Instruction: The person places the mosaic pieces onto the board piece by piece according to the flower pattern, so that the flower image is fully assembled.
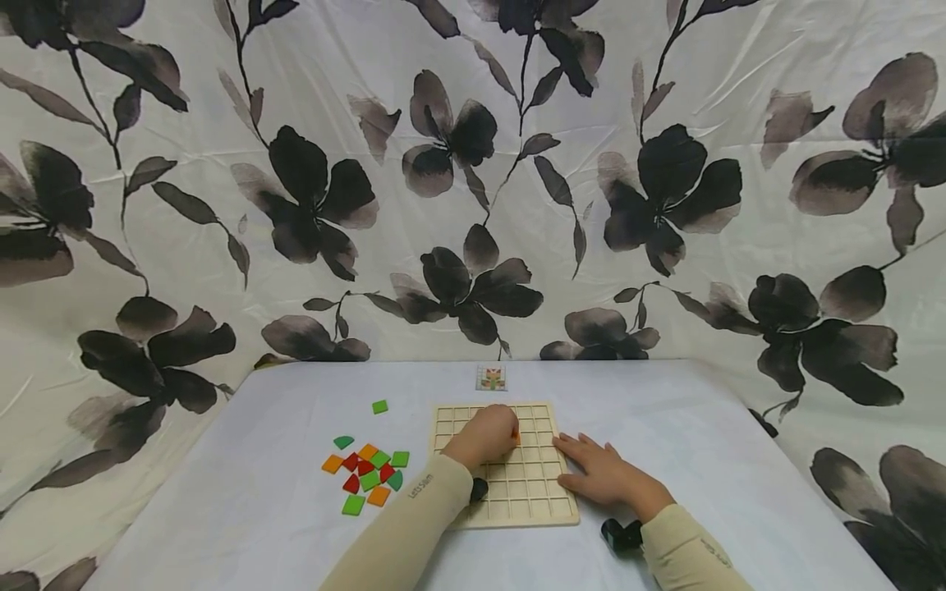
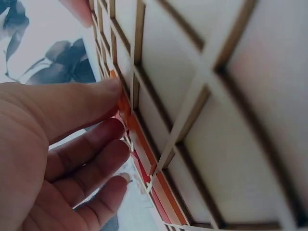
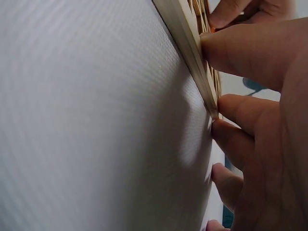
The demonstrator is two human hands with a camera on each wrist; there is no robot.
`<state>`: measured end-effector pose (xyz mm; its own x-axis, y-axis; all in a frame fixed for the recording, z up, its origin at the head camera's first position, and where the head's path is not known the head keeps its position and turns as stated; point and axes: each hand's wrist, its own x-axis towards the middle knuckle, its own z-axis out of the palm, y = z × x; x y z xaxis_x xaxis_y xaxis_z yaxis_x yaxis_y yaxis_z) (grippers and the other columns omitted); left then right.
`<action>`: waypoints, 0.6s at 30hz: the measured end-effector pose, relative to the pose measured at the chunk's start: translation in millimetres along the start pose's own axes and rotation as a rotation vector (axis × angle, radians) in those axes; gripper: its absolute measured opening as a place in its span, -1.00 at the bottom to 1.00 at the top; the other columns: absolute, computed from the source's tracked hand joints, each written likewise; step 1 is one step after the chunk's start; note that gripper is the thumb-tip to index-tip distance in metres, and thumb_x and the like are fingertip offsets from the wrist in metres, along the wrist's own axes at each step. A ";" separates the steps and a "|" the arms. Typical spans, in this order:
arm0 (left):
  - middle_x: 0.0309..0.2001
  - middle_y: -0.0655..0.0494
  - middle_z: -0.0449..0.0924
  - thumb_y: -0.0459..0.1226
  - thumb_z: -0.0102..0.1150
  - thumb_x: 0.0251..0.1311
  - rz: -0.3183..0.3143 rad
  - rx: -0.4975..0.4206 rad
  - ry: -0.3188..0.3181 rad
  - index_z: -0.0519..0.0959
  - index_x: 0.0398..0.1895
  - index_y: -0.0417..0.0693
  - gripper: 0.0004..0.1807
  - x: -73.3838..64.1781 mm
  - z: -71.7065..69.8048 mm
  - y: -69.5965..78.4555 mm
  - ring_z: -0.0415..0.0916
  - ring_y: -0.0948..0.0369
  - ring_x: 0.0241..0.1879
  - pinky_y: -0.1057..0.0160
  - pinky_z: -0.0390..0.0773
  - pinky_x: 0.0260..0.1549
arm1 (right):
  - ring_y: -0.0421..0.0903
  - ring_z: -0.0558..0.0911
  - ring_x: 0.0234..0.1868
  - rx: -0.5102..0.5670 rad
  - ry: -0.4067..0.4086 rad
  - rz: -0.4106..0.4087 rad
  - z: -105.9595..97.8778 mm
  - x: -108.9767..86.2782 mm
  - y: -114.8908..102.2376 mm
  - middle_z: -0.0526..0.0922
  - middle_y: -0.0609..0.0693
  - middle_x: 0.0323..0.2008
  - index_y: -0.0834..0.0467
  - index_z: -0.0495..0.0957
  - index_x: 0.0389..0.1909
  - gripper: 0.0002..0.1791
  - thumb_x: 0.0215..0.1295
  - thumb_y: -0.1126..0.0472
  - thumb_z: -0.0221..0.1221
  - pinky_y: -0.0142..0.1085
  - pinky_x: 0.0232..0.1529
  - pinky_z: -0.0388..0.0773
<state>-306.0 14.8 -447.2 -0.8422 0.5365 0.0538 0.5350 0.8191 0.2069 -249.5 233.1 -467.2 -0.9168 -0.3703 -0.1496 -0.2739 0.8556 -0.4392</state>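
A pale wooden grid board [image 1: 532,502] lies on the table. Over its upper middle, my left hand [image 1: 484,435] pinches an orange tile [image 1: 516,439] down at one of the cells. In the left wrist view the thumb [image 2: 96,94] presses on the orange tile, and other fingers curl behind it. Red tiles [image 2: 141,166] and another orange tile [image 2: 171,199] sit in nearby cells; my left hand hides these from the head view. My right hand [image 1: 606,472] rests at the board's right edge, fingers extended, thumb and fingertips touching the rim [image 3: 192,57].
Left of the board lies a loose group of orange, red and green tiles [image 1: 369,480], with one green square tile [image 1: 380,406] farther back. A small patterned card [image 1: 491,377] lies behind the board. A floral curtain [image 1: 473,164] hangs beyond the white table [image 1: 244,492].
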 end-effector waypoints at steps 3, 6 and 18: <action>-0.52 0.22 0.53 -0.34 0.25 0.18 -0.013 -0.016 -0.022 0.60 -0.58 -0.02 -0.82 -2.4 -0.7 2.9 0.36 0.32 -0.49 0.32 0.48 -0.35 | 0.24 0.09 0.49 -0.001 0.002 0.001 0.2 -0.1 0.6 0.21 0.04 0.47 0.05 0.23 0.43 -0.30 0.32 -0.07 0.12 0.38 0.33 -0.11; -0.49 0.20 0.54 -0.38 0.19 0.17 -0.012 -0.032 -0.052 0.62 -0.54 -0.04 -0.84 -6.8 -2.6 1.8 0.36 0.31 -0.47 0.32 0.45 -0.36 | 0.23 0.08 0.50 -0.001 -0.005 0.011 1.3 0.7 0.2 0.20 0.03 0.47 0.03 0.22 0.44 -0.30 0.32 -0.08 0.11 0.36 0.35 -0.12; -0.01 0.03 0.64 -0.27 0.14 0.30 -0.207 -0.203 -0.035 0.65 -0.01 -0.12 -0.74 -51.7 -35.3 -59.5 0.52 0.07 0.08 0.06 0.48 0.13 | 0.23 0.07 0.50 0.004 -0.008 0.022 2.0 -0.3 -2.1 0.21 0.03 0.47 0.05 0.23 0.44 -0.29 0.31 -0.06 0.13 0.36 0.35 -0.13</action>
<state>-296.6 -68.9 -427.8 -0.9272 0.3721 -0.0429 0.3251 0.8563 0.4013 -248.1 230.6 -468.0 -0.9205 -0.3537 -0.1662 -0.2521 0.8624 -0.4390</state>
